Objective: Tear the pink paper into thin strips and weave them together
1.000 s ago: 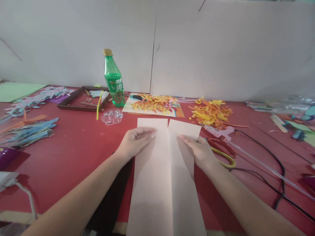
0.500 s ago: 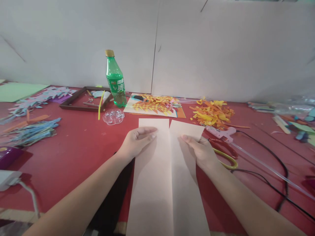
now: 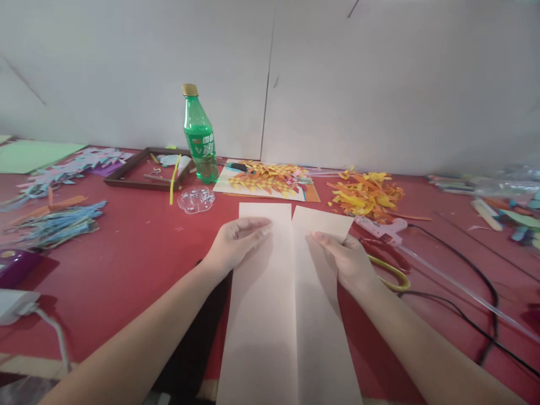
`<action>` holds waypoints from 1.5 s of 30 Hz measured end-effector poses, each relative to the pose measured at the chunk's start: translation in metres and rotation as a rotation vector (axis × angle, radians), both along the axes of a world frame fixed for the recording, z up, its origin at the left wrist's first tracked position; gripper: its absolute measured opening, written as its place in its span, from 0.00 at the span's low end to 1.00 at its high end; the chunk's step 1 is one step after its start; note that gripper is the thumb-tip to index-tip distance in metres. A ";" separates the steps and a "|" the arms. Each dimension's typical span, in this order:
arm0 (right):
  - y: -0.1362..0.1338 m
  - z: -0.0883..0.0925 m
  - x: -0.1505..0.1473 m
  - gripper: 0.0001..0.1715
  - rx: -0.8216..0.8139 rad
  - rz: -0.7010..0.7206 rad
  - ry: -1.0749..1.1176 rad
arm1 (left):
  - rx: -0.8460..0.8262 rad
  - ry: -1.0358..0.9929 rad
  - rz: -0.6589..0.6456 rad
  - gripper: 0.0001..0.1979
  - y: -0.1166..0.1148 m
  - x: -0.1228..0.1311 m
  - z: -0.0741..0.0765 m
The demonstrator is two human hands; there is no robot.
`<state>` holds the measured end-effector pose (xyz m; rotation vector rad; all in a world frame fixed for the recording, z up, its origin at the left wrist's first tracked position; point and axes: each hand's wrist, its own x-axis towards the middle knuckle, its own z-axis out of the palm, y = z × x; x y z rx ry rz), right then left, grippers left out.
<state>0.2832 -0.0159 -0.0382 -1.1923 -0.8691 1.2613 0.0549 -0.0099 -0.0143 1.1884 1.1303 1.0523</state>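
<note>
A long cream sheet of paper stretches from the middle of the red table toward me, with a crease line down its middle. At its far end a narrow gap parts the left and right halves, and the right half tilts outward. My left hand is closed at the left half, fingers and thumb together against the paper. On the right half, my right hand grips the outer edge, thumb on top and the other fingers hidden behind. Scissors with yellow and red handles lie just beyond my right hand.
A green bottle stands near the wall, beside a dark frame and a clear dish. Yellow and orange paper scraps lie behind a pink glue gun. Its black cable runs right. Blue strips lie left.
Both hands keep the same hold on the paper. The whole view has shifted very slightly; nothing else visibly differs.
</note>
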 end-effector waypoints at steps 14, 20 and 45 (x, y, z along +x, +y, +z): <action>0.000 -0.003 -0.001 0.14 0.031 -0.033 -0.043 | -0.010 0.005 0.023 0.16 -0.001 0.000 0.003; -0.001 0.000 -0.003 0.14 0.027 -0.020 -0.040 | 0.001 0.014 0.031 0.17 -0.001 0.001 0.004; -0.002 0.002 -0.004 0.13 0.014 -0.027 -0.051 | 0.073 0.013 0.016 0.15 0.002 -0.002 -0.005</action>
